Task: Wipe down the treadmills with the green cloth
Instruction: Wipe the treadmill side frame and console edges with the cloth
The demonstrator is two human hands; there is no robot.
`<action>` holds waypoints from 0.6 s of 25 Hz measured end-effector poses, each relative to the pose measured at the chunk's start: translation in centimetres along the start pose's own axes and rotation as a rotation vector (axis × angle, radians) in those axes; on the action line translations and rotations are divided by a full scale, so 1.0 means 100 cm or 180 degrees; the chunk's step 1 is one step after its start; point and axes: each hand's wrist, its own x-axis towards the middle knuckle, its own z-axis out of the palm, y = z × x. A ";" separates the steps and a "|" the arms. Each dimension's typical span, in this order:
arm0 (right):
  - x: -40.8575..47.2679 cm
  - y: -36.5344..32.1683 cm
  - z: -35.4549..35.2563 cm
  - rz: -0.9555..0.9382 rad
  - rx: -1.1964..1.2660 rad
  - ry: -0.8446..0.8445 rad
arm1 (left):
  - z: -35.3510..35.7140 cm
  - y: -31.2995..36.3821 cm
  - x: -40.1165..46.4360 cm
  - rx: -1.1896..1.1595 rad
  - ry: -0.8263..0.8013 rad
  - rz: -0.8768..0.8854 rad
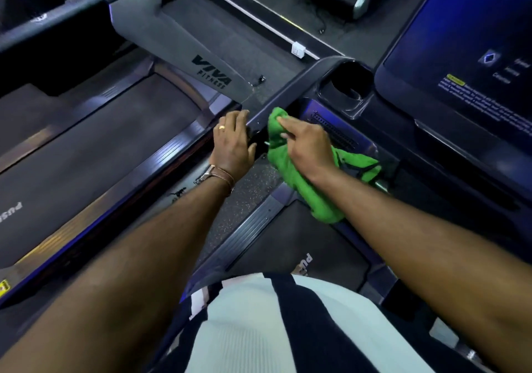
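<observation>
Gripping one green cloth [290,168], the right hand [309,148] wipes; the left hand [233,142] clasps one handrail [288,87].

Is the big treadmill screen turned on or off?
On. The treadmill screen glows blue and shows a diamond icon, a yellow label and lines of pale text, too blurred to read.
</observation>
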 end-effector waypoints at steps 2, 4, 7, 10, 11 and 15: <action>0.011 -0.030 0.036 -0.0550 -0.0003 -0.0403 | 0.004 -0.003 0.001 -0.0172 0.0193 -0.0173; 0.015 -0.039 0.066 -0.0741 -0.0475 -0.0813 | 0.009 -0.008 0.004 -0.0352 0.0300 -0.0320; 0.038 -0.033 0.071 0.0126 -0.0635 -0.0607 | 0.008 -0.013 0.009 -0.0878 0.0033 0.0029; 0.052 -0.039 0.070 0.1046 -0.0540 -0.0250 | 0.004 -0.017 0.015 -0.1086 -0.0347 0.0376; 0.050 -0.040 0.073 0.1215 -0.0513 -0.0157 | 0.004 -0.019 0.016 -0.1078 -0.0454 0.0355; 0.037 -0.024 0.060 0.1435 -0.0680 -0.0194 | 0.001 -0.025 0.019 -0.1394 -0.0795 0.0052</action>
